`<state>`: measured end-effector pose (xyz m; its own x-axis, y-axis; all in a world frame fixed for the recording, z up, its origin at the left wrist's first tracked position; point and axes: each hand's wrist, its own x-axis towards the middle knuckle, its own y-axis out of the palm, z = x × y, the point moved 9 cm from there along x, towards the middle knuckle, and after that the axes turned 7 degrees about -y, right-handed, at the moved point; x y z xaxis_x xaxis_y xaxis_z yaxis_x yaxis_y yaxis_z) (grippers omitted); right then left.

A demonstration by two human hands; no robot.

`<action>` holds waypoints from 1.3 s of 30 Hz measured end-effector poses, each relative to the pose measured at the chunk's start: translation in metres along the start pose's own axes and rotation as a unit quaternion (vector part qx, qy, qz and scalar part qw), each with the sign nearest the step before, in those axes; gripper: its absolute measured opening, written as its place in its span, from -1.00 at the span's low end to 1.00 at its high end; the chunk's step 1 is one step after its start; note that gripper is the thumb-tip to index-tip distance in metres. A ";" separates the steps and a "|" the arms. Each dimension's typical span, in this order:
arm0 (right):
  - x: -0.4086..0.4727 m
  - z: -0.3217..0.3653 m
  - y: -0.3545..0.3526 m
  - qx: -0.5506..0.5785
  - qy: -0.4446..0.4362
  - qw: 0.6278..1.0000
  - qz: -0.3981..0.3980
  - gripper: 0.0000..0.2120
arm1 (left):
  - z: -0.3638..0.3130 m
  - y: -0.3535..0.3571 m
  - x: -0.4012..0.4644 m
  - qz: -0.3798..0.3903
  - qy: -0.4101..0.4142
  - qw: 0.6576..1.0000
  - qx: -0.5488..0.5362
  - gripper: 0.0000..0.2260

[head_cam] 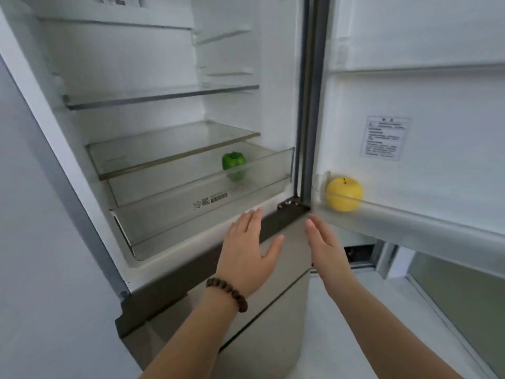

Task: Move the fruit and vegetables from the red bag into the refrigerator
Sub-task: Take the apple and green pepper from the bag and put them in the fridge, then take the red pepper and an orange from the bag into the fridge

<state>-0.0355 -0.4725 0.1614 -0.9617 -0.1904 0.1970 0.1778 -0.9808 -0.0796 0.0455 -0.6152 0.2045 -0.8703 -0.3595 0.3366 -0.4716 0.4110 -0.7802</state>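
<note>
Left hand: my left hand (247, 253) is out flat, fingers spread, palm down, holding nothing, a dark bead bracelet (227, 294) on its wrist.
Right hand: my right hand (326, 248) is beside it, edge-on with fingers straight and together, empty too; the two hands are apart with a gap between them.
Under the hands: the grey-brown lower drawer front (276, 283) of the refrigerator (82, 170) lies below both palms; whether I touch it I cannot tell.
Just past my left fingertips: the clear crisper drawer (191, 214) is pulled partly out, a printed label on its front wall.
Further in, beyond the left hand: a green bell pepper (234, 162) sits upright in the drawer towards its right side, under the glass shelf (175, 149).
Past my right fingertips: the open door (426, 105) with a yellow apple (344, 193) standing stem-up in the left end of its lowest door bin (410, 222).
Farthest: two more glass shelves above, and a white sticker (384, 138) on the door's inner wall, its print too small to read.
</note>
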 end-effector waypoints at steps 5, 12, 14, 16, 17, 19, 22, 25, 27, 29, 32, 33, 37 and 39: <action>-0.079 -0.033 -0.046 -0.120 0.012 0.991 -0.064 -0.57 | 0.002 0.061 -0.059 0.088 0.033 0.995 -0.041 -0.32; -0.211 -0.080 -0.163 -0.296 0.077 0.931 -0.197 -0.52 | -0.061 0.143 -0.149 0.195 0.139 0.970 -0.051 -0.35; -0.255 -0.087 -0.198 -0.321 0.108 0.911 -0.237 -0.51 | -0.089 0.164 -0.180 0.227 0.177 0.956 -0.061 -0.37; -0.303 -0.092 -0.234 -0.334 0.139 0.887 -0.288 -0.50 | -0.121 0.185 -0.216 0.270 0.216 0.935 -0.074 -0.40; -0.328 -0.092 -0.251 -0.337 0.152 0.874 -0.316 -0.50 | -0.138 0.195 -0.235 0.290 0.236 0.924 -0.078 -0.41; -0.377 -0.092 -0.281 -0.341 0.177 0.848 -0.365 -0.49 | -0.170 0.212 -0.272 0.319 0.275 0.903 -0.085 -0.40; -0.458 -0.086 -0.325 -0.337 0.216 0.801 -0.445 -0.48 | -0.224 0.230 -0.338 0.363 0.339 0.863 -0.094 -0.40; -0.540 -0.077 -0.362 -0.338 0.244 0.747 -0.518 -0.48 | -0.277 0.239 -0.408 0.400 0.396 0.819 -0.109 -0.38; -0.591 -0.073 -0.380 -0.327 0.260 0.716 -0.560 -0.48 | -0.312 0.240 -0.454 0.416 0.433 0.790 -0.125 -0.38; -0.640 -0.070 -0.397 -0.314 0.276 0.685 -0.596 -0.48 | -0.344 0.243 -0.502 0.431 0.468 0.759 -0.136 -0.38; -0.710 -0.062 -0.425 -0.298 0.291 0.639 -0.647 -0.48 | -0.392 0.246 -0.577 0.455 0.517 0.711 -0.144 -0.39; -0.733 -0.059 -0.436 -0.295 0.295 0.623 -0.662 -0.48 | -0.409 0.247 -0.602 0.461 0.531 0.696 -0.145 -0.38; -0.819 -0.045 -0.483 -0.288 0.310 0.570 -0.704 -0.51 | -0.473 0.253 -0.698 0.491 0.566 0.644 -0.152 -0.40; -0.859 -0.037 -0.507 -0.282 0.312 0.546 -0.725 -0.51 | -0.503 0.253 -0.741 0.496 0.584 0.623 -0.156 -0.40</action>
<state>0.6931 0.1897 -0.0034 0.0779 0.9924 0.0955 -0.7865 0.1201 -0.6058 0.4997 0.1771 0.0231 -0.1794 0.9816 0.0662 0.5341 0.1537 -0.8313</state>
